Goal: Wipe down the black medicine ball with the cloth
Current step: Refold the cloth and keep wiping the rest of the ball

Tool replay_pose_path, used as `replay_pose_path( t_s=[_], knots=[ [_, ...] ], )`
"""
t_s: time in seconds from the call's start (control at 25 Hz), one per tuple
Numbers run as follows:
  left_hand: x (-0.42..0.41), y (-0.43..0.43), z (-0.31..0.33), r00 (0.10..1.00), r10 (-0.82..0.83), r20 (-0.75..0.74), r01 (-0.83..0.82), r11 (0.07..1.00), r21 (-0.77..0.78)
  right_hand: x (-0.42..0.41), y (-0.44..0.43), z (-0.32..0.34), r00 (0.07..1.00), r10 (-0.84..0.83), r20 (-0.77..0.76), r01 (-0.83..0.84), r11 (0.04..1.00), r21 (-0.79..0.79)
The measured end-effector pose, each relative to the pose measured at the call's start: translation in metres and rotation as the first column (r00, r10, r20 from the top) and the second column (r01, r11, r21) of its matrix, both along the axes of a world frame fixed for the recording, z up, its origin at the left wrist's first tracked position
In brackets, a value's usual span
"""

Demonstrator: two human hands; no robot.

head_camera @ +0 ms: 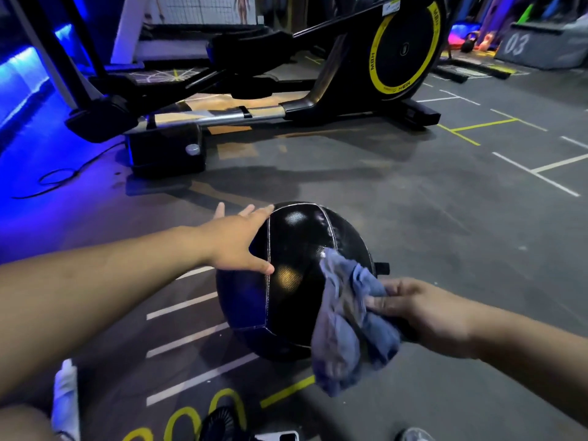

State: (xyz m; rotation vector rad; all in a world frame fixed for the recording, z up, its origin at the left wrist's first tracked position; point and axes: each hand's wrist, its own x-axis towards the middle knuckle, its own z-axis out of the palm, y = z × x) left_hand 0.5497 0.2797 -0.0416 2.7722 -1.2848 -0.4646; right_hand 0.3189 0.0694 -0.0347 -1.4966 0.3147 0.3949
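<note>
On the grey marked floor (445, 218), before a black elliptical trainer (318, 74), a round black medicine ball (292, 281) with glossy panels and pale stitched seams is sitting. The left hand (235, 243) is resting flat on its upper left side, fingers spread straight, while the right hand (423, 313) is pinching a crumpled blue-grey cloth (346, 329) against its right side.

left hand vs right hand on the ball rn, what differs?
The left hand is open with fingers spread; the right hand grips the blue-grey cloth. The left hand rests bare on the upper left of the black medicine ball; the right hand is at its right side, cloth draped against the ball. Both are at the same ball.
</note>
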Motion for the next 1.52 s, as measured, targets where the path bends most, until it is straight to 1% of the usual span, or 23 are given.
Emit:
replay_pose_path(
  t_s=[0.04,0.12,0.16,0.2,0.24,0.28,0.32,0.36,0.4,0.44,0.56,0.64,0.68,0.72,0.8,0.96,1.08,1.16,1.24,1.28,1.32,1.44,1.52],
  knots=[
    [-0.009,-0.006,0.005,0.999,-0.048,-0.009,0.047,0.994,-0.095,-0.001,-0.001,0.004,0.999,-0.039,-0.026,0.043,0.99,0.137],
    [-0.029,-0.019,0.014,0.982,-0.097,-0.163,0.021,0.91,-0.415,0.001,-0.002,0.016,0.995,-0.079,-0.054,0.09,0.966,0.243],
    [-0.043,-0.028,0.018,0.95,-0.08,-0.303,-0.102,0.836,-0.54,0.003,-0.003,0.023,0.992,-0.109,-0.056,0.12,0.957,0.264],
    [-0.056,-0.034,0.023,0.868,-0.064,-0.492,-0.265,0.778,-0.57,0.005,-0.004,0.03,0.988,-0.142,-0.056,0.152,0.945,0.29],
    [-0.066,-0.039,0.028,0.707,-0.072,-0.703,-0.42,0.757,-0.5,0.006,-0.003,0.037,0.982,-0.177,-0.058,0.187,0.933,0.307],
    [-0.073,-0.043,0.03,0.467,-0.084,-0.88,-0.514,0.784,-0.348,0.006,-0.002,0.041,0.977,-0.206,-0.046,0.21,0.928,0.308],
    [-0.077,-0.044,0.029,0.267,-0.082,-0.96,-0.534,0.817,-0.218,0.006,0.001,0.044,0.976,-0.215,-0.025,0.212,0.926,0.312],
    [-0.082,-0.043,0.03,0.144,-0.09,-0.985,-0.525,0.837,-0.154,0.005,0.001,0.044,0.979,-0.202,0.003,0.19,0.927,0.324],
    [-0.083,-0.041,0.03,0.092,-0.113,-0.989,-0.531,0.835,-0.145,0.006,0.004,0.044,0.982,-0.185,0.037,0.162,0.928,0.336],
    [-0.082,-0.04,0.03,0.096,-0.134,-0.986,-0.573,0.803,-0.165,0.006,0.008,0.043,0.98,-0.187,0.074,0.153,0.931,0.331],
    [-0.079,-0.042,0.021,0.37,-0.123,-0.921,-0.671,0.65,-0.356,0.013,0.01,0.039,0.959,-0.262,0.112,0.233,0.947,0.222],
    [-0.075,-0.042,0.017,0.531,-0.121,-0.838,-0.635,0.598,-0.489,0.017,0.012,0.034,0.959,-0.272,0.085,0.269,0.962,0.044],
    [-0.075,-0.042,0.017,0.575,-0.142,-0.805,-0.6,0.596,-0.534,0.019,0.012,0.028,0.961,-0.271,0.054,0.273,0.961,-0.032],
    [-0.075,-0.042,0.017,0.589,-0.167,-0.791,-0.574,0.602,-0.555,0.021,0.012,0.024,0.958,-0.286,0.014,0.286,0.956,-0.06],
    [-0.074,-0.042,0.02,0.562,-0.19,-0.805,-0.577,0.607,-0.546,0.025,0.012,0.019,0.951,-0.304,-0.048,0.303,0.952,-0.035],
    [-0.063,-0.038,0.018,0.521,-0.054,-0.852,-0.694,0.553,-0.46,0.031,0.002,0.024,0.95,-0.313,-0.002,0.313,0.949,0.039],
    [-0.054,-0.033,0.018,0.319,-0.058,-0.946,-0.815,0.494,-0.304,0.038,-0.004,0.025,0.948,-0.312,0.065,0.299,0.941,0.157],
    [-0.053,-0.026,0.019,0.172,-0.094,-0.981,-0.804,0.562,-0.195,0.044,-0.004,0.023,0.951,-0.296,0.09,0.263,0.927,0.267],
    [-0.051,-0.018,0.016,0.136,-0.08,-0.988,-0.724,0.672,-0.154,0.051,-0.001,0.02,0.963,-0.253,0.092,0.214,0.926,0.31],
    [-0.049,-0.016,0.012,0.167,-0.067,-0.984,-0.71,0.684,-0.167,0.056,0.0,0.018,0.967,-0.236,0.096,0.2,0.938,0.284],
    [-0.047,-0.014,0.009,0.229,-0.039,-0.973,-0.726,0.659,-0.197,0.062,0.002,0.015,0.967,-0.234,0.104,0.206,0.952,0.226],
    [-0.039,-0.008,0.003,0.505,0.083,-0.859,-0.729,0.575,-0.373,0.08,0.008,0.002,0.958,-0.252,0.138,0.257,0.966,-0.015],
    [-0.032,-0.003,-0.001,0.594,0.071,-0.801,-0.692,0.553,-0.464,0.09,0.013,-0.004,0.952,-0.27,0.147,0.288,0.951,-0.116]
  ],
)
